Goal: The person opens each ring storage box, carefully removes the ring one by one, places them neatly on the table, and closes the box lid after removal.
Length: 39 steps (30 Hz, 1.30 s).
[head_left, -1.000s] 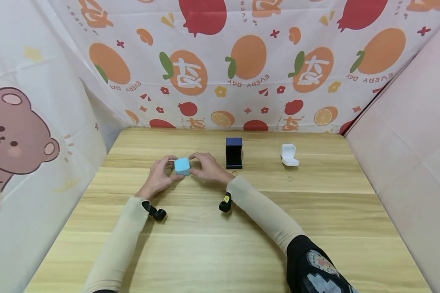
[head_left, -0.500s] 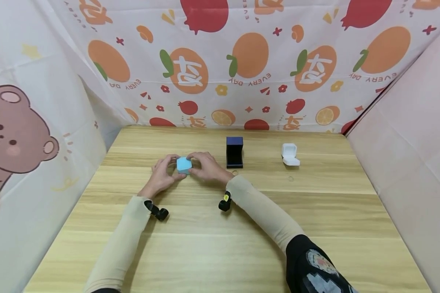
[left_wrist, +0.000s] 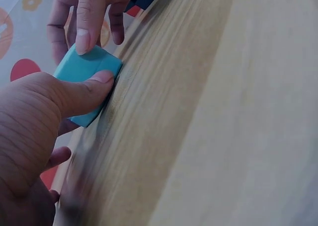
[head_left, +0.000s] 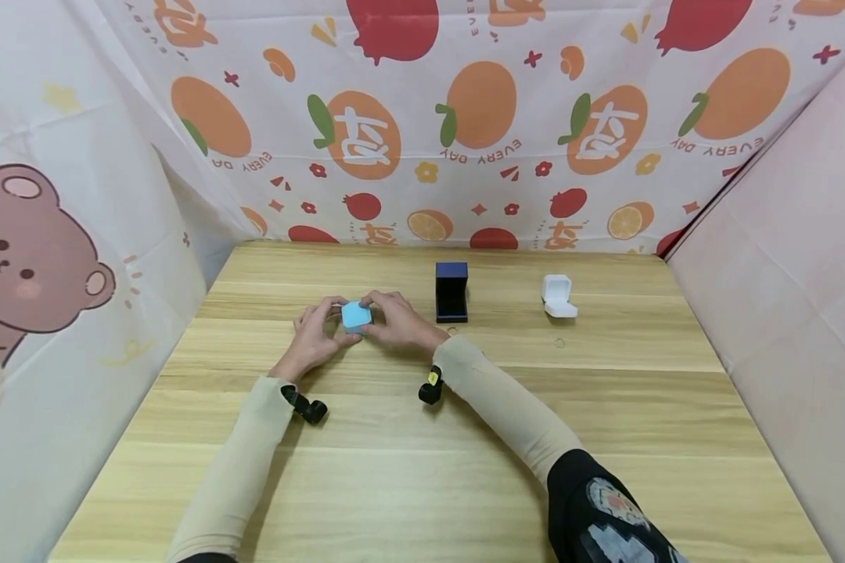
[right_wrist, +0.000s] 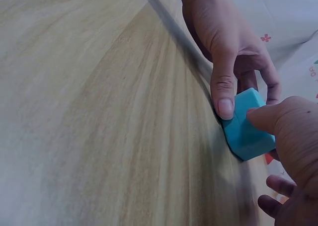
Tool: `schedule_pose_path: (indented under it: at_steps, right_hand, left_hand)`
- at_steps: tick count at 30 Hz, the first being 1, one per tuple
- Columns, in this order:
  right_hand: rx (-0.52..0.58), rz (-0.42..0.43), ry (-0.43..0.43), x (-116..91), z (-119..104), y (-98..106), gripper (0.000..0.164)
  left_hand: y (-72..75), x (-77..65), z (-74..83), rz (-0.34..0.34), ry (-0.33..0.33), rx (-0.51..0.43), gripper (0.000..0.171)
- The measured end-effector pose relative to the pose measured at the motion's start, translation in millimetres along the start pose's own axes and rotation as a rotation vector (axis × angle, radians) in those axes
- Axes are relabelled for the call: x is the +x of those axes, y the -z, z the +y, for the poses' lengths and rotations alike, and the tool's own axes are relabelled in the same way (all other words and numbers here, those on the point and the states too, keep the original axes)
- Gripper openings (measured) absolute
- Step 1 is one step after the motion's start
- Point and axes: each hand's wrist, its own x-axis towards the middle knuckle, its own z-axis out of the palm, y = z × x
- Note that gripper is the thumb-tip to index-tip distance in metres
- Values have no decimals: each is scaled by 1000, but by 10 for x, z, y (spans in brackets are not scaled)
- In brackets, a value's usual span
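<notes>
A small light-blue ring box (head_left: 356,314) with rounded corners stands on the wooden table, its lid down. My left hand (head_left: 314,338) pinches its left side, thumb in front and fingers behind. From the right, my right hand (head_left: 399,324) pinches the same box between thumb and fingers. In the left wrist view, a faint seam crosses the front of the box (left_wrist: 85,67), and the left thumb presses near it. The right wrist view shows both thumbs on the front face of the box (right_wrist: 244,131). The fingers behind the box are partly hidden.
A dark-blue ring box (head_left: 451,295) stands open right of my right hand, with a thin gold ring (head_left: 452,331) before it. Farther right is an open white ring box (head_left: 558,297), a faint ring (head_left: 560,343) in front. A printed cloth (head_left: 422,133) hangs behind the table.
Both hands and the light-blue box have shifted very slightly right in the head view, which itself moved a little. The grip of both hands looks the same.
</notes>
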Motion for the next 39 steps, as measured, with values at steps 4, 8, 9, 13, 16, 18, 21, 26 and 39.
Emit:
schedule_pose_path:
  at_steps: [4,8,9,13,16,18,21,26,39]
  right_hand:
    - [3,-1,8,1,15,-11,37]
    - [11,1,8,12,31,-26,36]
    - [7,0,9,15,34,-30,36]
    - [-6,-6,11,30,48,-42,35]
    - [-6,-8,13,33,47,-41,35]
    - [-2,-11,11,34,47,-39,35]
    - [-5,-17,4,37,55,-45,34]
    - [-14,-10,10,45,75,-62,34]
    - [32,-29,-22,39,25,-72,29]
  left_hand:
    - [-6,0,0,-2,-1,-10,66]
    - [-12,3,2,2,1,-16,65]
    - [-13,3,3,3,-1,-14,65]
    - [-10,1,10,7,-1,-18,66]
    - [-10,-2,10,11,1,-17,66]
    - [-13,-1,8,13,3,-16,65]
    - [-22,2,2,13,7,-11,65]
    - [-19,2,3,10,16,-16,64]
    - [-34,-5,-65,15,25,-31,66]
